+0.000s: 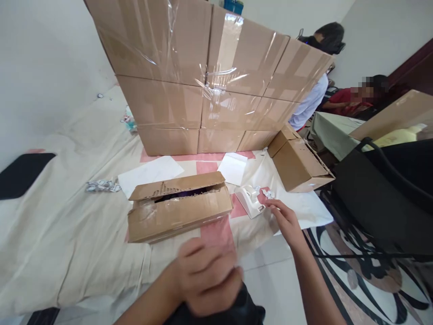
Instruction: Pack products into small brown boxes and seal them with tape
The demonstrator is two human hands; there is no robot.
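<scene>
My right hand (286, 221) reaches over the bed's front right part with its fingers stretched out. Its fingertips are beside a white tape dispenser (249, 201) and close to a small crumpled silvery piece (268, 193); whether they touch it I cannot tell. Low in the middle, my left hand (209, 277) is closed, its fingers curled in and slightly blurred. What it holds, if anything, is hidden. Beyond it lies a long cardboard box (179, 220) with its torn flap partly raised and something dark inside.
Taped cardboard boxes (169, 104) form a tall wall at the back. An open carton (294, 162) stands to its right. Paper sheets (233, 168), a silvery bundle (102, 186) and a black pad (23, 174) lie on the bedspread (91, 243). Two people are behind, right of a black bag (382, 194).
</scene>
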